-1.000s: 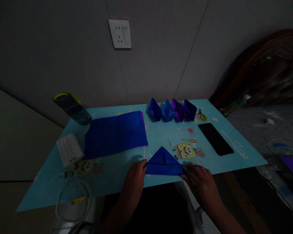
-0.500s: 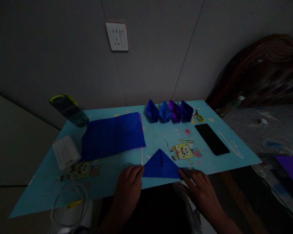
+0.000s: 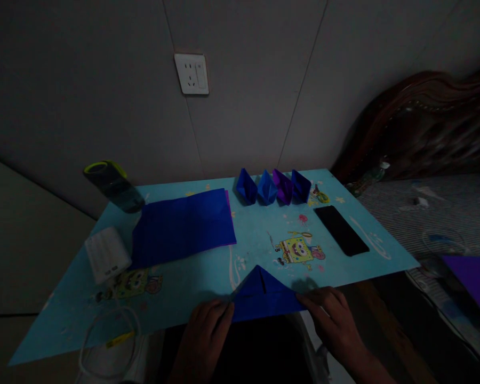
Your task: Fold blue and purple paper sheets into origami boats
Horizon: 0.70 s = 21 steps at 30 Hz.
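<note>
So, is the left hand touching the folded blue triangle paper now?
Touching. The head view shows the left hand with its fingers lying on the left corner of the folded blue paper, with no gap between them.

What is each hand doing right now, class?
Left hand: closed on the left corner of the folded blue paper.
Right hand: pinching the paper's right corner.

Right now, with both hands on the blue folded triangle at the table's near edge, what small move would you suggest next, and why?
Probably slide the blue folded triangle back onto the table: its lower edge overhangs the near rim, with the left hand and right hand at its corners, so pressing a crease lacks support.
</note>
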{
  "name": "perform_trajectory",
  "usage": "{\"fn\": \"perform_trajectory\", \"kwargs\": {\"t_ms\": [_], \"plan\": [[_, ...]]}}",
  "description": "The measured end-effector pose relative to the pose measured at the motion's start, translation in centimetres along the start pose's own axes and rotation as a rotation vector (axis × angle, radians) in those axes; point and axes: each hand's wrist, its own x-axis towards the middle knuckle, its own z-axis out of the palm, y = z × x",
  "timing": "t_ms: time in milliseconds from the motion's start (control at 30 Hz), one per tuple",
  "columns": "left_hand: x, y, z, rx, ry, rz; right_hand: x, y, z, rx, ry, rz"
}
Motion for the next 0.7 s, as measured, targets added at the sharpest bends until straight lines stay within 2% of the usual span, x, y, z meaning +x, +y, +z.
{"fn": "perform_trajectory", "kwargs": {"t_ms": [100,233,333,433,567,700], "plan": [[0.7,0.0,-1.2,-0.053,0.012,-0.021,1.6,0.0,-1.0,0.152,0.078,0.109],[3.4,-0.3,-2.8,-0.163,0.033,-0.159,5.4,-0.2,-3.2,0.327,0.11,0.217],[5.9,-1.0,-3.4,-0.271,0.034,-0.216,8.1,0.2,-4.1,0.491,-0.067,0.407],[7.4,-2.1,-3.1,-0.366,0.022,-0.311,9.8,1.5,-3.5,0.688,-0.276,0.563],[7.9,-2.8,-1.6,-0.497,-0.128,-0.453,10.8,3.6,-1.5,0.952,-0.503,0.71],[7.8,-2.3,-0.6,-0.594,-0.264,-0.471,11.0,5.0,0.3,1.032,-0.559,0.743]]}}
